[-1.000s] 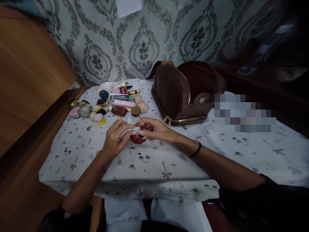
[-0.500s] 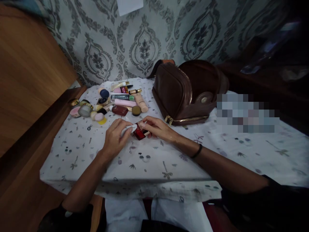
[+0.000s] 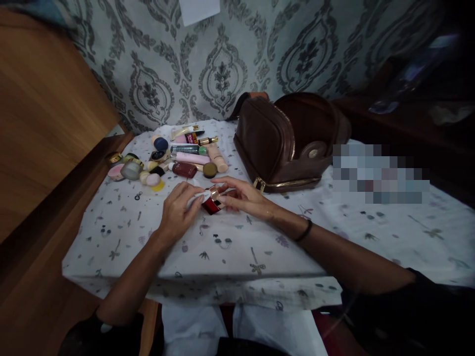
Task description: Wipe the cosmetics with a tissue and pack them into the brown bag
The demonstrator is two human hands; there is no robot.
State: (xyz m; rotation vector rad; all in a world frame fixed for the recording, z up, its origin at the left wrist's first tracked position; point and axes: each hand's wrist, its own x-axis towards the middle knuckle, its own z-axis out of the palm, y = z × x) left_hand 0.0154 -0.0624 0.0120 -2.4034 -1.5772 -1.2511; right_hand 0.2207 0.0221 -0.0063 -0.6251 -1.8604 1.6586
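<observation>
Hands: two, one left hand (image 3: 176, 207) and one right hand (image 3: 245, 199). White wad: one (image 3: 199, 195). Red container with gold top: one (image 3: 213, 204). Brown bag: one (image 3: 261, 136), with gold zipper pulls (image 3: 259, 185), two. Dark red bottle: one (image 3: 184, 170). Pink bottle: one (image 3: 191, 158). Green-capped bottle: one (image 3: 186, 149). Beige bottle: one (image 3: 217, 158). Gold-capped tubes: two (image 3: 181, 132). Brown-lidded jar: one (image 3: 210, 170). Dark blue rounded piece: one (image 3: 161, 144). Round pots, far left: at least three, overlapping (image 3: 131, 170). Pale rounded pieces: at least two (image 3: 153, 179). Wristband: one (image 3: 306, 231). Paper sheet: one (image 3: 200, 11). Patterned tablecloth: one (image 3: 148, 262). Remaining small items: overlapping, count uncertain.
</observation>
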